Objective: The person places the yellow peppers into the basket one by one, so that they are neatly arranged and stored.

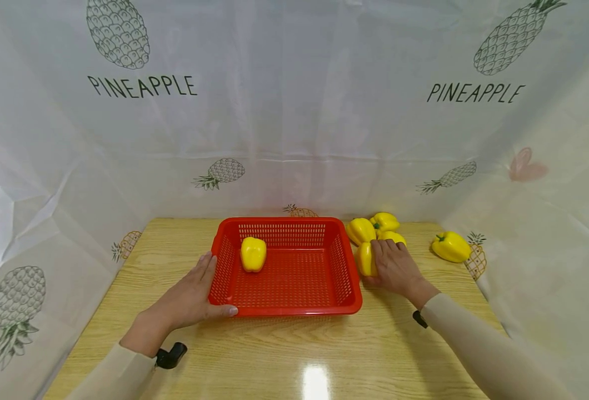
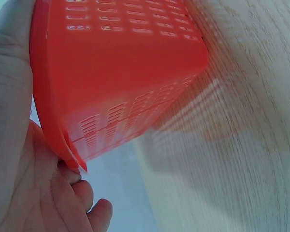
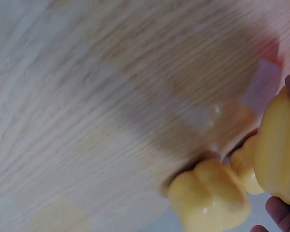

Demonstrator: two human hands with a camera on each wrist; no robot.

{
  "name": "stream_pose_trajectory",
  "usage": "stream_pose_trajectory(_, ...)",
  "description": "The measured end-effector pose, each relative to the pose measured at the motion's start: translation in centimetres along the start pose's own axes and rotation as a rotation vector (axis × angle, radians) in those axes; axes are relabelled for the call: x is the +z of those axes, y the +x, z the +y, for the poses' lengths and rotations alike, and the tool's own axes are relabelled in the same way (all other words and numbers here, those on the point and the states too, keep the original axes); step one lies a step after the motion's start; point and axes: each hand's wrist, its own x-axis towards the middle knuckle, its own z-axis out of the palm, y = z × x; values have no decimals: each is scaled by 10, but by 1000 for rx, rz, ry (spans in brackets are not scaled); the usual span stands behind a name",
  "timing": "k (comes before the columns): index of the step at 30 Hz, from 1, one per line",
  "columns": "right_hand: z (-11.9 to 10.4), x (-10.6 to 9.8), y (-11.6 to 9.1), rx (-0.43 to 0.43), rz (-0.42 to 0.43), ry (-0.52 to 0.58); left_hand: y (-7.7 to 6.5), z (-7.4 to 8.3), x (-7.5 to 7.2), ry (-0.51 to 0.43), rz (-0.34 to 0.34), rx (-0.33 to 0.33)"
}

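Left hand (image 1: 186, 297): fingers straight, touching red basket (image 1: 294, 311) at near-left corner | Right hand (image 1: 395, 268): gripping 1 yellow pepper (image 1: 366, 260), just right of basket | In basket: 1 loose pepper (image 1: 253, 254), left | Table (image 1: 244, 355), right: 3 clustered peppers (image 1: 360, 230), 1 lone pepper (image 1: 451, 247) apart

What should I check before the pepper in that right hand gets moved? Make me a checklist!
1. Right hand grips the held pepper: ok.
2. Left hand holds the basket by its rim: ok.
3. Room in the basket: ok, just one pepper inside.
4. Held pepper lifted off the table: cannot tell.
5. Loose peppers all together: not ok, one sits apart, far right.
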Motion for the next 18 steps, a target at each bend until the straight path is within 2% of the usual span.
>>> stream_pose_trajectory(7, 4, -5, 1, -27, -9, -50, 0, 1, 1, -8, 5, -9)
stream_pose_trajectory(18, 9, -14, 6, -56, 12, -58, 0, 4, -1, -8, 1, -15)
